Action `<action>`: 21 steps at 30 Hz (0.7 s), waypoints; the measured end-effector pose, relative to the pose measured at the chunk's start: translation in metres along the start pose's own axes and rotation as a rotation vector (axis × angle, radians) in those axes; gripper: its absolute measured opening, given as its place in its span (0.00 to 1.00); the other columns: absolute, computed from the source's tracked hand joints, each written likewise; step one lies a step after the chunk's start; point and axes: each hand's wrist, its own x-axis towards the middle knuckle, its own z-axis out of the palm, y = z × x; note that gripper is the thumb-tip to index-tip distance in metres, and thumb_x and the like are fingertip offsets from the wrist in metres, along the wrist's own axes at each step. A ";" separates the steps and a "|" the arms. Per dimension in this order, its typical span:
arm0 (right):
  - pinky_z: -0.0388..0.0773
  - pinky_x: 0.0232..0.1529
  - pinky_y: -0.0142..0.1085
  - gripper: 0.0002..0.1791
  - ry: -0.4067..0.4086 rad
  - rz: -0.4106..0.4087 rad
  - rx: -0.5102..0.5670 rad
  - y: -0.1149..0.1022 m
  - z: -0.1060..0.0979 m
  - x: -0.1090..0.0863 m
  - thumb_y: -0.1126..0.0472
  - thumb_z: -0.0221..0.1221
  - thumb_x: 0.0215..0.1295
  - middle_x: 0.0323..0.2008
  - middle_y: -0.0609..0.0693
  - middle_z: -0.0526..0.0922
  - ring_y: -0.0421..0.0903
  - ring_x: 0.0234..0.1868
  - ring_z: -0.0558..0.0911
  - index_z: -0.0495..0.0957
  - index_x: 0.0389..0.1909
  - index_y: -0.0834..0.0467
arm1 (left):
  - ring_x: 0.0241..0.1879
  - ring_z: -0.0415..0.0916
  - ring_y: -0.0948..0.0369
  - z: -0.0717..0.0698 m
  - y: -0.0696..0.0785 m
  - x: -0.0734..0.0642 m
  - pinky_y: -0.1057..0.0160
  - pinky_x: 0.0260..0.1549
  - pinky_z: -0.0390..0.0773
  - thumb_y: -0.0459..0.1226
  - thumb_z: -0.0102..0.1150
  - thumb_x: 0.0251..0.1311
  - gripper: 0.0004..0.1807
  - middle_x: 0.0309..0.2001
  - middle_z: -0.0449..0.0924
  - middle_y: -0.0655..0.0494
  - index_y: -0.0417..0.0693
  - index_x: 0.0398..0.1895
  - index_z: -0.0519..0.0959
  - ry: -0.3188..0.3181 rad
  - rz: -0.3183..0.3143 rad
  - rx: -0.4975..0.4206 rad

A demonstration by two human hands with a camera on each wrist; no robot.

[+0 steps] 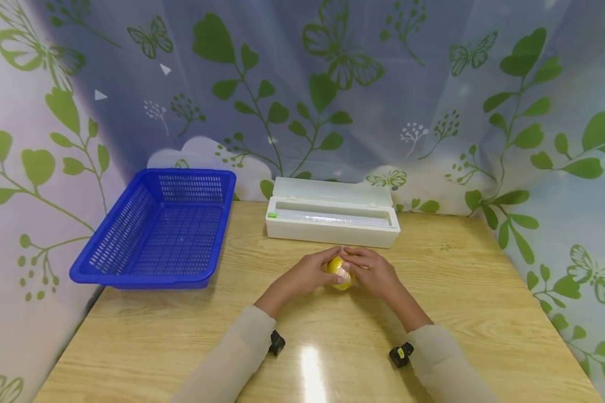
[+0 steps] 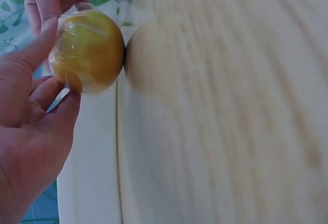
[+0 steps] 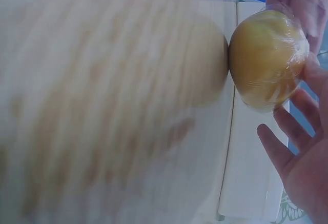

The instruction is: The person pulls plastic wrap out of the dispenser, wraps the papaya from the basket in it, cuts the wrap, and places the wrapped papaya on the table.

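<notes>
Between both hands, a round yellow fruit point(image 1: 339, 273) wrapped in clear cling film touches the wooden table. From the left, my left hand point(image 1: 308, 274) holds it with thumb and fingertips. On the other side, my right hand point(image 1: 378, 274) pinches the film and fruit near the top. Glossy wrinkles of film show on the fruit point(image 2: 95, 49) in the left wrist view. In the right wrist view the thumb and some fingertips touch the wrapped fruit point(image 3: 264, 60), while one finger stands away from it. Exactly which kind of fruit it is, I cannot tell.
Just behind the hands sits a long white box point(image 1: 333, 229), lid raised, with a roll of cling film point(image 1: 333, 217) inside. A blue plastic basket point(image 1: 214, 246) stands at the left back. Patterned curtains point(image 1: 302, 140) border the wooden table point(image 1: 474, 302) at the back and sides.
</notes>
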 end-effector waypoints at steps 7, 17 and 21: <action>0.66 0.67 0.63 0.20 -0.052 0.037 0.070 -0.002 -0.002 0.005 0.51 0.61 0.71 0.66 0.52 0.78 0.59 0.70 0.71 0.80 0.62 0.50 | 0.73 0.63 0.55 -0.001 0.001 0.001 0.53 0.69 0.68 0.47 0.65 0.63 0.42 0.75 0.64 0.56 0.56 0.79 0.59 0.044 -0.016 0.003; 0.67 0.67 0.61 0.22 -0.036 0.065 0.081 -0.003 0.000 0.007 0.47 0.61 0.70 0.65 0.51 0.78 0.58 0.69 0.72 0.81 0.61 0.49 | 0.73 0.64 0.55 -0.002 0.006 0.000 0.52 0.69 0.68 0.50 0.65 0.63 0.42 0.75 0.65 0.56 0.59 0.79 0.59 0.057 -0.047 0.055; 0.64 0.69 0.63 0.22 -0.064 0.078 0.106 -0.001 0.002 0.004 0.48 0.59 0.72 0.69 0.51 0.74 0.58 0.72 0.68 0.79 0.64 0.50 | 0.73 0.64 0.54 -0.002 0.004 -0.005 0.50 0.69 0.69 0.58 0.61 0.65 0.43 0.76 0.63 0.57 0.63 0.80 0.56 0.026 -0.033 0.081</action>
